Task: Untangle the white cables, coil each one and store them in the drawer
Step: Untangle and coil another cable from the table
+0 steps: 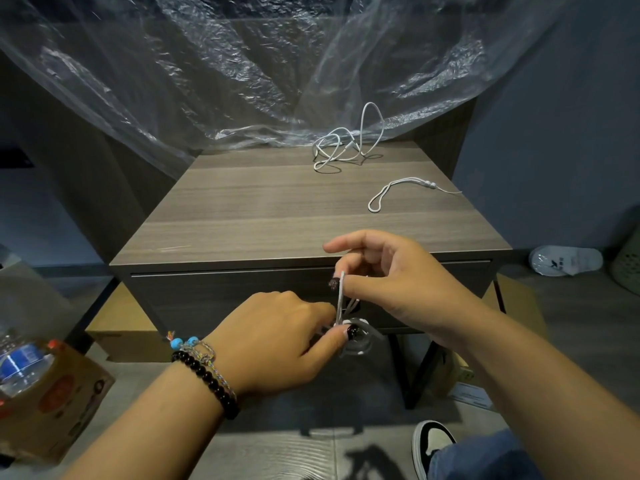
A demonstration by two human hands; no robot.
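From my feed: water bottle [17,367] in a cardboard box [52,403] way out at 8 o'clock. My left hand [277,337] pinches a small coil of white cable [355,336] in front of the shut drawer [242,296]. My right hand [391,275], just up at 1 o'clock from it, pinches the same cable's loose end. On the surface [259,209], a tangled white cable [346,143] sits at 12, a white looped cord [398,192] nearer me.
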